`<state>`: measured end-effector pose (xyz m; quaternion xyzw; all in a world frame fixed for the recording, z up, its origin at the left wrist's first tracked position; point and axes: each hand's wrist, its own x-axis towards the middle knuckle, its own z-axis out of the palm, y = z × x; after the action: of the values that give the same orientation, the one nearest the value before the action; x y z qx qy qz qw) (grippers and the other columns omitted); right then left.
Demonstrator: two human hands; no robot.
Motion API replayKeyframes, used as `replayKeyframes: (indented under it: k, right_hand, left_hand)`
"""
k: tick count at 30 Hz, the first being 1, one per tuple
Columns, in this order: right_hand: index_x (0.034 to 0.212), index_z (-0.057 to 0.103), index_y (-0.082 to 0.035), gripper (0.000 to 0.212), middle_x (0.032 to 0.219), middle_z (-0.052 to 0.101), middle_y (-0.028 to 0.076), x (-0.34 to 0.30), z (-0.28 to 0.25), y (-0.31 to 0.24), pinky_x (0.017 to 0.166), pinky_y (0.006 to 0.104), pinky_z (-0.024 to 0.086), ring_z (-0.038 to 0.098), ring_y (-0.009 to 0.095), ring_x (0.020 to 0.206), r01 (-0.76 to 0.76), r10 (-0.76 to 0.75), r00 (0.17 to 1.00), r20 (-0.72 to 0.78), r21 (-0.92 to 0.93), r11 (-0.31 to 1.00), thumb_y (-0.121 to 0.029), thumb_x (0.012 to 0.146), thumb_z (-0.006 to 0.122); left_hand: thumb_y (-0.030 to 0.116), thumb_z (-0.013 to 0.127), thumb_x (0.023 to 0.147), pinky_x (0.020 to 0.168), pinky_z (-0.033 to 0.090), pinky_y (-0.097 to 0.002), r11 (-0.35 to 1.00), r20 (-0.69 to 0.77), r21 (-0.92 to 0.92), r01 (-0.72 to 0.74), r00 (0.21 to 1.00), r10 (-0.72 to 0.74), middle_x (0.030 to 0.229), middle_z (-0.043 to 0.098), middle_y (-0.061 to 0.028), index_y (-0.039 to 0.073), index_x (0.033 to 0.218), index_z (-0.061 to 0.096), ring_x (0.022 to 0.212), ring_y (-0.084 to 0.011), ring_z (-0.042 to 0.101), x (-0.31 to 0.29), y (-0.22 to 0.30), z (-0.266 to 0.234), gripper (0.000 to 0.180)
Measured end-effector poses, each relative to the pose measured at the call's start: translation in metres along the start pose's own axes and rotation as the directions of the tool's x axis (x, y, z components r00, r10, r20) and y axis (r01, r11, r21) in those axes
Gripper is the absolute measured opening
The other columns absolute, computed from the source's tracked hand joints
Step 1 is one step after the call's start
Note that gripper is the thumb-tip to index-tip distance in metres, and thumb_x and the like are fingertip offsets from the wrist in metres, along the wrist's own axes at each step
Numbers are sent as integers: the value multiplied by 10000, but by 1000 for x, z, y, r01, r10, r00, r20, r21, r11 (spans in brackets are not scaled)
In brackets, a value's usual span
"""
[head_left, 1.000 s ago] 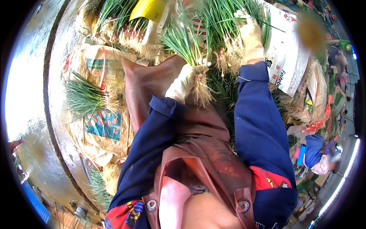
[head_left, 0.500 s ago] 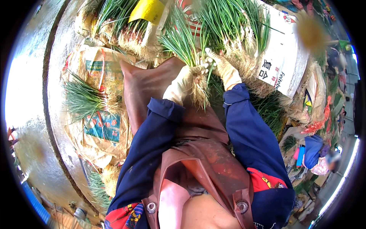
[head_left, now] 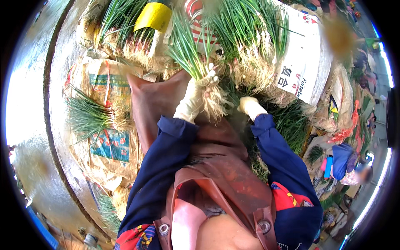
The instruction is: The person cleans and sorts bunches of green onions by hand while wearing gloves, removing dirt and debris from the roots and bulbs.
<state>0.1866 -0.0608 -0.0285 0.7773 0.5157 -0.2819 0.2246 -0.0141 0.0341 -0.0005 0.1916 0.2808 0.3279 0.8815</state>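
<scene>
My left hand (head_left: 191,99), in a pale glove, is closed round a bunch of spring onions (head_left: 202,71). Their green leaves point away from me, and the white bulbs and stringy roots stick out to the right of the glove. Apart from the bunch, my gloved right hand (head_left: 251,107) is lower and to the right, over loose green leaves (head_left: 287,125). Its fingers look curled together; whether anything thin is between them is hidden by blur. A brown apron (head_left: 158,100) covers my lap beneath both hands.
A large pile of spring onions (head_left: 254,41) lies ahead beside a white printed sack (head_left: 310,62). More bunches (head_left: 141,41) with a yellow band (head_left: 154,17) are at far left. A tied bunch (head_left: 93,114) rests on a tan sack (head_left: 79,150). Another person (head_left: 348,166) is at right.
My right hand has left the bunch and moved down and to the right. The left hand keeps the bunch, which now shows its bulbs and roots more fully. The view has shifted slightly.
</scene>
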Motion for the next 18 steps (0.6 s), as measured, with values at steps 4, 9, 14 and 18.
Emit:
replayKeyframes:
  k: [4, 9, 14, 18]
  right_hand:
    - [1089, 569, -78, 355, 922, 637, 124, 21, -50, -15, 706, 374, 507, 629, 279, 823, 71, -56, 913, -405, 22, 997, -255, 793, 651]
    - [1071, 578, -106, 202, 920, 657, 71, 102, -99, -38, 550, 310, 503, 648, 167, 687, -24, -245, 700, -671, -364, 931, -100, 879, 515]
    - [958, 647, -100, 152, 890, 649, 33, 53, -138, -20, 644, 300, 474, 594, 131, 718, 435, -130, 857, -499, 563, 702, -206, 863, 594]
    - [1020, 634, -122, 211, 884, 620, 18, -31, -178, 14, 697, 238, 466, 565, 107, 775, 603, 0, 795, -606, 792, 95, -249, 851, 629]
  left_hand:
    - [117, 633, 841, 367, 338, -135, 1000, 8, 4, 10, 1000, -10, 954, 599, -11, 50, 1271, 466, 685, -40, 556, -12, 9, 11, 466]
    - [125, 627, 844, 378, 345, -126, 995, 140, 32, -92, 986, 87, 879, 593, -39, 67, 1229, 475, 548, -47, 499, -15, 8, 6, 418]
    - [131, 611, 859, 394, 371, -134, 1000, -8, -10, -10, 1000, 10, 889, 610, -45, 62, 1236, 478, 665, -77, 558, -8, 10, -11, 405]
    - [146, 627, 847, 355, 317, -135, 997, -33, -70, 45, 998, -47, 908, 631, -38, 107, 1276, 466, 525, -31, 466, -2, 12, -2, 460]
